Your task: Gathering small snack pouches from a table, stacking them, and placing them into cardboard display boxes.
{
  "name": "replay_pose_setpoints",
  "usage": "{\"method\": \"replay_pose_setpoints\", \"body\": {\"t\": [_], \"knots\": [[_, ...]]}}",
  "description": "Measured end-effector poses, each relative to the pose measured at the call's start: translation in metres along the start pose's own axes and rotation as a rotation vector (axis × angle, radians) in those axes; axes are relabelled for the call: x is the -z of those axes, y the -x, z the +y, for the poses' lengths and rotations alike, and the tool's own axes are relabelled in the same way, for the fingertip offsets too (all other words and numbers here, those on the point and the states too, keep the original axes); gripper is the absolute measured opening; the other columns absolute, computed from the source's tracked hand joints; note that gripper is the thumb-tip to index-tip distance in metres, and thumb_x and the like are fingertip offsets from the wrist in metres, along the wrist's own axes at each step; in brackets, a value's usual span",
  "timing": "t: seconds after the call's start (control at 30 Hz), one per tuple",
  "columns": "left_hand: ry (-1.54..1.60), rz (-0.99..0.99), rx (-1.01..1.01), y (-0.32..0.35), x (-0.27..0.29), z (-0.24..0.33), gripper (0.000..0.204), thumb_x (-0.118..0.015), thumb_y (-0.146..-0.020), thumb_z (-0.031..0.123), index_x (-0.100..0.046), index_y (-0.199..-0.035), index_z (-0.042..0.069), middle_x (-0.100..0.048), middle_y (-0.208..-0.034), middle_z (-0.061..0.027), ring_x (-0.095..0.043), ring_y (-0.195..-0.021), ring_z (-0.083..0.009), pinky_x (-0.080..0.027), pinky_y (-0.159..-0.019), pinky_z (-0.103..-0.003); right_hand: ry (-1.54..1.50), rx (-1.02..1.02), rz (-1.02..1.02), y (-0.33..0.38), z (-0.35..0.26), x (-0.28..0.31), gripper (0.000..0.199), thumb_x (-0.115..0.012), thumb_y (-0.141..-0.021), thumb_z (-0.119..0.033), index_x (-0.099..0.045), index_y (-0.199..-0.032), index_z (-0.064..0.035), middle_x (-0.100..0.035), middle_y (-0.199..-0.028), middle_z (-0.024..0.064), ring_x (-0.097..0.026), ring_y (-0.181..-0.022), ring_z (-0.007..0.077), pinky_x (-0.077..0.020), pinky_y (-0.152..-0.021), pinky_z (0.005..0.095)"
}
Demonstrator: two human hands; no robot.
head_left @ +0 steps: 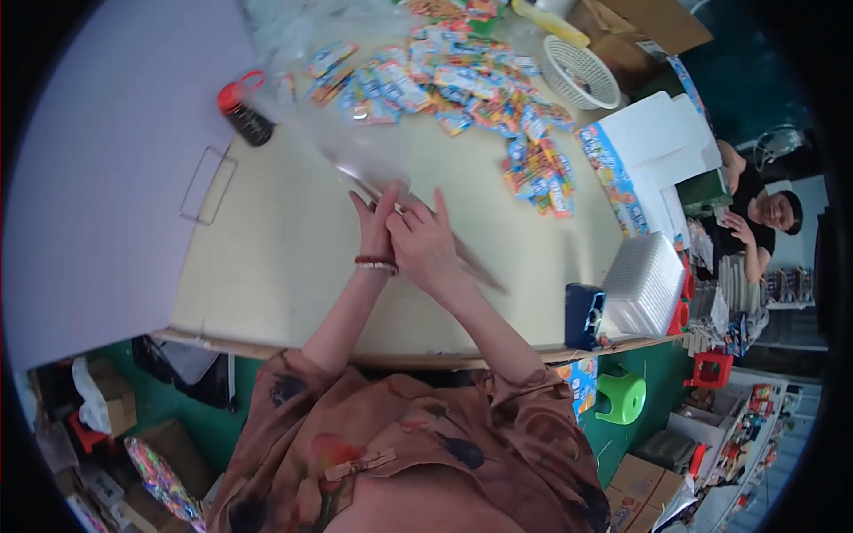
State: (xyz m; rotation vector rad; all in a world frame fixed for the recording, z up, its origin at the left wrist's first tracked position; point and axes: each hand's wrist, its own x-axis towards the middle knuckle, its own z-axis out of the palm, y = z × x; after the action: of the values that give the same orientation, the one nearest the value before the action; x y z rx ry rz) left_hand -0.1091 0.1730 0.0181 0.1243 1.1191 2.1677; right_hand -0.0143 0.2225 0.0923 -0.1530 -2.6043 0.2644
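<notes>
My left hand [377, 229], with a beaded bracelet at its wrist, and my right hand [425, 247] meet over the middle of the table. Between and behind them is a thin, clear plastic piece [348, 167], blurred, with a shiny edge beyond my fingers. A thin edge also slants out below my right hand. The right hand's fingers are bent over the left, one finger raised. The left thumb stands apart while its other fingers press against the plastic. The exact shape of the plastic cannot be made out. Farther off lies a heap of small colourful packets [462, 78].
A black bottle with a red lid [246, 117] and a wire frame [210, 185] are at left. A white basket [582, 73], an open display box [653, 133], stacked clear trays [641, 282] and a dark blue box [584, 315] line the right. A co-worker [755, 213] sits beyond.
</notes>
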Motion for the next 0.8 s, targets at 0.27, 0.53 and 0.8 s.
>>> {"method": "replay_pose_setpoints", "body": {"t": [0.27,0.53,0.8], "knots": [[-0.590,-0.008,0.368,0.033,0.046,0.084,0.110,-0.064,-0.076,0.054,0.009,-0.150,0.017,-0.044,-0.136,-0.0111,-0.047,-0.116,-0.0292,-0.041,-0.087,-0.052,-0.360,-0.303,-0.094,0.003,-0.007,0.011,0.040,-0.065,-0.081,-0.012,-0.045,-0.115,0.0004,-0.047,-0.111,0.0163,-0.051,-0.104,0.0357,-0.0478,-0.083,0.0441],[-1.092,-0.119,-0.037,0.003,0.076,0.047,0.073,-0.041,-0.093,0.045,-0.015,-0.148,0.005,-0.061,-0.115,-0.0227,-0.060,-0.106,-0.0324,-0.045,-0.091,-0.037,-0.540,-0.476,-0.397,0.010,-0.034,-0.006,0.062,-0.055,-0.092,-0.035,-0.032,-0.138,-0.0008,-0.059,-0.112,0.0240,-0.064,-0.085,0.0369,-0.0509,-0.077,0.0395],[-1.221,-0.160,-0.244,0.029,0.075,0.086,0.065,-0.054,-0.082,0.020,-0.033,-0.141,0.002,-0.058,-0.118,-0.0266,-0.058,-0.108,-0.0404,-0.046,-0.093,-0.042,-0.237,-0.616,-0.442,0.002,-0.007,-0.007,0.038,-0.061,-0.078,-0.020,-0.058,-0.112,-0.0060,-0.067,-0.082,0.0175,-0.066,-0.080,0.0341,-0.0518,-0.074,0.0421]]}}
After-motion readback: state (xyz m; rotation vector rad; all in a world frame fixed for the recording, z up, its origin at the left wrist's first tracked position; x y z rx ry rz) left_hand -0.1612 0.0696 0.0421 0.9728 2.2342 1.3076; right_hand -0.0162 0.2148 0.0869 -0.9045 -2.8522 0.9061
